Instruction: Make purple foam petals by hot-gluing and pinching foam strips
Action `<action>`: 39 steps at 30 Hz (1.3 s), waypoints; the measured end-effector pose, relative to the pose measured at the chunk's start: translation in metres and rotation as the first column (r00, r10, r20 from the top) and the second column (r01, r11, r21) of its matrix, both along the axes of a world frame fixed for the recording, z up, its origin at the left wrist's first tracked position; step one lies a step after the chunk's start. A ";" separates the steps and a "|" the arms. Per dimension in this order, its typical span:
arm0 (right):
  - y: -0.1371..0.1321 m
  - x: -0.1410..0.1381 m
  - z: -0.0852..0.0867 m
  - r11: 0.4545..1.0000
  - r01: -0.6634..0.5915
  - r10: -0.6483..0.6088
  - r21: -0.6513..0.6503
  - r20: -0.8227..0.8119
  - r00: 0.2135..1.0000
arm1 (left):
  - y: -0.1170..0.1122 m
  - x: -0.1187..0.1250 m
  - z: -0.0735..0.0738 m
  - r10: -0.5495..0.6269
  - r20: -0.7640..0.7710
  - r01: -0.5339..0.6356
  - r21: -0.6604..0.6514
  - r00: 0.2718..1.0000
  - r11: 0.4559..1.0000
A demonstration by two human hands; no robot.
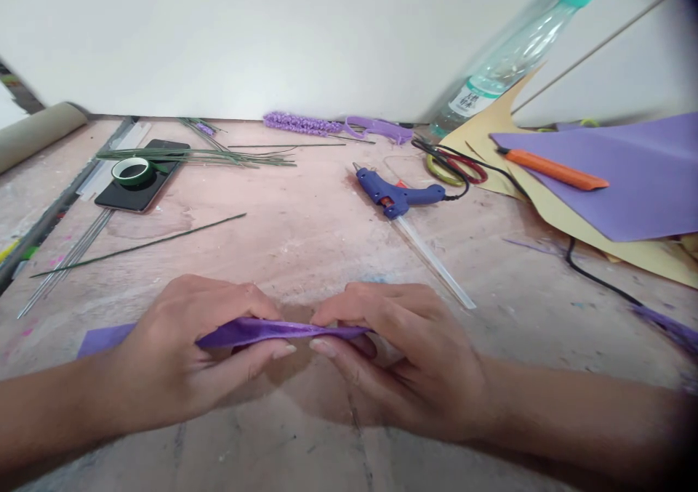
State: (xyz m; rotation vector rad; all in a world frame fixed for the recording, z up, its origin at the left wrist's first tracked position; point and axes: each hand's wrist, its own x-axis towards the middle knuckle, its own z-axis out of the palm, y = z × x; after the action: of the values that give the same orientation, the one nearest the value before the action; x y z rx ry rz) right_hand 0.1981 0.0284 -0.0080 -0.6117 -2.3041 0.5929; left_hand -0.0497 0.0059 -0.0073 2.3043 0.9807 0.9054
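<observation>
Both of my hands pinch a folded strip of purple foam sheet (273, 330) just above the worn pink tabletop (305, 238), near its front edge. My left hand (185, 350) grips the strip's left half, thumb under and fingers over it. My right hand (403, 365) pinches the right end between thumb and fingers. The strip's left tail sticks out flat past my left wrist.
A blue glue gun (398, 194) with a clear glue stick lies beyond my right hand. Purple and tan sheets (632, 179), an orange knife (556, 170), scissors (455, 166) and a bottle (507, 59) sit at right. Green tape (131, 171) on a phone and green wires (136, 246) lie at left.
</observation>
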 end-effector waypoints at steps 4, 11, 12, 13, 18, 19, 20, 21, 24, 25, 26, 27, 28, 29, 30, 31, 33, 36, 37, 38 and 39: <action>-0.003 0.002 0.004 1.000 -0.001 0.001 -0.004 0.006 1.000 | -0.001 0.000 0.004 -0.017 -0.047 0.020 0.060 0.999 0.998; -0.005 0.002 0.007 1.000 0.004 -0.005 0.020 0.019 1.000 | -0.001 0.002 0.011 -0.058 -0.108 0.070 0.112 0.992 0.991; -0.005 0.002 0.007 1.000 0.007 -0.008 0.028 0.013 1.000 | -0.001 0.002 0.011 -0.068 -0.104 0.080 0.116 0.992 0.990; -0.006 0.002 0.007 0.999 0.007 -0.008 0.034 0.004 1.000 | -0.001 0.002 0.011 -0.078 -0.096 0.089 0.118 0.992 0.989; -0.007 0.002 0.009 0.999 -0.021 0.022 0.036 -0.020 1.000 | -0.004 0.000 0.012 -0.076 -0.086 0.088 0.149 0.993 0.985; -0.008 0.001 0.010 0.999 -0.029 0.030 0.038 -0.023 0.999 | -0.004 0.000 0.013 -0.081 -0.101 0.096 0.154 0.992 0.983; -0.008 0.001 0.010 0.998 -0.034 0.035 0.044 -0.030 0.999 | -0.004 -0.001 0.014 -0.090 -0.120 0.109 0.158 0.989 0.981; -0.008 0.001 0.010 0.998 -0.036 0.037 0.051 -0.037 0.999 | -0.004 0.000 0.015 -0.104 -0.137 0.125 0.163 0.985 0.979; -0.008 0.000 0.011 0.996 -0.035 0.038 0.076 -0.048 0.998 | -0.003 0.001 0.019 -0.120 -0.178 0.154 0.189 0.977 0.970; -0.009 -0.001 0.011 0.995 -0.040 0.045 0.092 -0.048 0.998 | -0.003 0.002 0.020 -0.112 -0.183 0.149 0.205 0.977 0.967; -0.009 -0.001 0.011 0.993 -0.044 0.050 0.113 -0.047 0.998 | -0.004 0.002 0.020 -0.106 -0.188 0.147 0.220 0.976 0.964; -0.009 -0.001 0.012 0.990 -0.043 0.049 0.136 -0.039 0.998 | -0.005 0.002 0.020 -0.098 -0.195 0.143 0.232 0.976 0.962; -0.009 -0.001 0.013 0.986 -0.038 0.044 0.165 -0.031 0.999 | -0.007 0.002 0.019 -0.080 -0.208 0.129 0.237 0.975 0.963; -0.010 0.000 0.014 0.980 -0.031 0.035 0.195 -0.020 0.999 | -0.009 0.002 0.019 -0.058 -0.212 0.112 0.250 0.976 0.962; -0.010 0.000 0.015 0.974 -0.023 0.025 0.225 -0.008 1.000 | -0.011 0.001 0.017 -0.035 -0.212 0.094 0.272 0.977 0.958; -0.011 0.001 0.015 0.969 -0.014 0.014 0.246 0.002 1.000 | -0.014 0.001 0.016 -0.008 -0.220 0.074 0.292 0.976 0.954; -0.012 0.003 0.017 0.962 -0.003 -0.001 0.271 0.012 1.000 | -0.018 0.000 0.014 0.036 -0.240 0.046 0.330 0.970 0.943; -0.012 0.006 0.017 0.962 -0.008 0.003 0.272 0.017 1.000 | -0.021 0.000 0.012 0.060 -0.219 0.030 0.386 0.974 0.922; -0.011 0.006 0.017 0.963 -0.016 0.011 0.268 0.021 1.000 | -0.021 0.000 0.012 0.065 -0.209 0.024 0.397 0.976 0.917; -0.011 0.007 0.017 0.965 -0.025 0.019 0.262 0.025 1.000 | -0.020 0.000 0.012 0.067 -0.207 0.024 0.405 0.976 0.914; -0.010 0.007 0.016 0.968 -0.033 0.028 0.251 0.026 0.999 | -0.020 0.000 0.013 0.067 -0.221 0.028 0.399 0.973 0.916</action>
State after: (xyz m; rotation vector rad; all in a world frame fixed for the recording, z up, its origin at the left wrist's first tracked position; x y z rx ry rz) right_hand 0.2048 0.0183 0.0082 -0.4641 -2.3634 0.3013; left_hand -0.0499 -0.0136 0.0059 2.8032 0.9840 0.9319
